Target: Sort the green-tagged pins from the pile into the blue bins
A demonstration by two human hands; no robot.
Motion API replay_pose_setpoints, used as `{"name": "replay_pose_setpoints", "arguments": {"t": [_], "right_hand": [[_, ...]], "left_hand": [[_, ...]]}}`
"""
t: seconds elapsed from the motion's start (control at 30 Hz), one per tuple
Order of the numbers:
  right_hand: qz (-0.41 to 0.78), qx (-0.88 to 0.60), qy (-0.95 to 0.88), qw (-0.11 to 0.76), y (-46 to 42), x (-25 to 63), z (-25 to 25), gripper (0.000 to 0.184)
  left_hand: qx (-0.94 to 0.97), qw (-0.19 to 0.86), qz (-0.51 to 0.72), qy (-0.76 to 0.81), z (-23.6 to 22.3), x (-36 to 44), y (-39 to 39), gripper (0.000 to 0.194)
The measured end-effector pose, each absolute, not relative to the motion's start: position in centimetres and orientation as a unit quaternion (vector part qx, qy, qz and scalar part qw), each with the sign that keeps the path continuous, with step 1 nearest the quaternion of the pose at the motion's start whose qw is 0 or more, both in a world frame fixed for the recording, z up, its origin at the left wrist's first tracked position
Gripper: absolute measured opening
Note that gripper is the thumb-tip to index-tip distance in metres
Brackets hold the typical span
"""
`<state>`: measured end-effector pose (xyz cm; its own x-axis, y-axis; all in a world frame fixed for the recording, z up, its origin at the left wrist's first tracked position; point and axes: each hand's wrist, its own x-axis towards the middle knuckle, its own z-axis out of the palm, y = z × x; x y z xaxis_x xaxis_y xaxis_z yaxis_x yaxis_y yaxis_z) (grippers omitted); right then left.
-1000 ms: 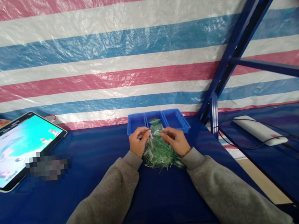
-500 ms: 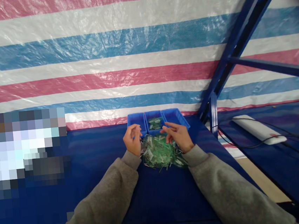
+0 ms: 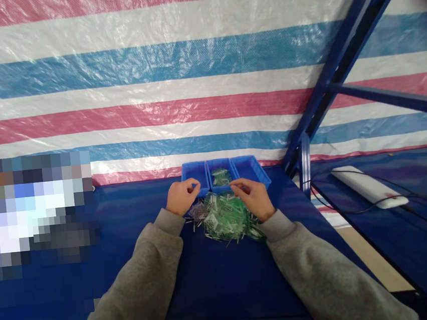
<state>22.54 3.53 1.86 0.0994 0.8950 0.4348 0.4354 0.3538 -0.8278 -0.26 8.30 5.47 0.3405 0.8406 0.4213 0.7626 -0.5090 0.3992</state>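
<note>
My left hand [image 3: 182, 196] is held over the front of the left blue tray [image 3: 193, 168], its thumb and forefinger pinched together. Whatever those fingertips may hold is too small to make out. To the right, my right hand [image 3: 254, 196] hovers at the far side of a loose pile of small, clear and green packets [image 3: 226, 219], with thin metallic pins showing among them. Its thumb and forefinger are also drawn together, and their contents cannot be made out. In the middle blue tray [image 3: 220, 162] lies a small heap of green packets [image 3: 220, 176].
A right blue tray [image 3: 251, 169] adjoins the others on the dark blue table [image 3: 225, 279]. Purplish packets [image 3: 197, 212] lie left of the pile. A white power strip [image 3: 369, 186] with black cables is at right. The left side is pixelated. A blue metal frame [image 3: 335, 70] slants upward.
Both hands were together over the pile, then parted with loosened fingers. My left hand has moved left and its fingers have closed, uncovering purplish packets; my right fingers have drawn together again.
</note>
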Motion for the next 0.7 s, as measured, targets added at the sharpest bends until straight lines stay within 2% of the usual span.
{"name": "replay_pose_setpoints", "arguments": {"t": [0.13, 0.27, 0.5, 0.7], "right_hand": [[0.182, -0.521, -0.675, 0.490, 3.2, 22.1, 1.9, 0.021], [0.173, -0.521, -0.680, 0.486, 3.1, 21.9, 2.0, 0.020], [0.172, -0.520, -0.689, 0.474, 3.1, 21.8, 1.9, 0.021], [0.169, -0.518, -0.692, 0.472, 3.0, 21.8, 2.0, 0.022]], "left_hand": [[0.833, -0.001, 0.082, 0.547, 6.1, -1.3, 7.8, 0.031], [0.838, 0.010, 0.006, 0.545, 5.5, -1.1, 7.4, 0.034], [0.838, 0.043, 0.011, 0.543, 4.7, -0.4, 7.4, 0.014], [0.856, 0.081, 0.110, 0.499, 7.9, -0.7, 7.1, 0.009]]}}
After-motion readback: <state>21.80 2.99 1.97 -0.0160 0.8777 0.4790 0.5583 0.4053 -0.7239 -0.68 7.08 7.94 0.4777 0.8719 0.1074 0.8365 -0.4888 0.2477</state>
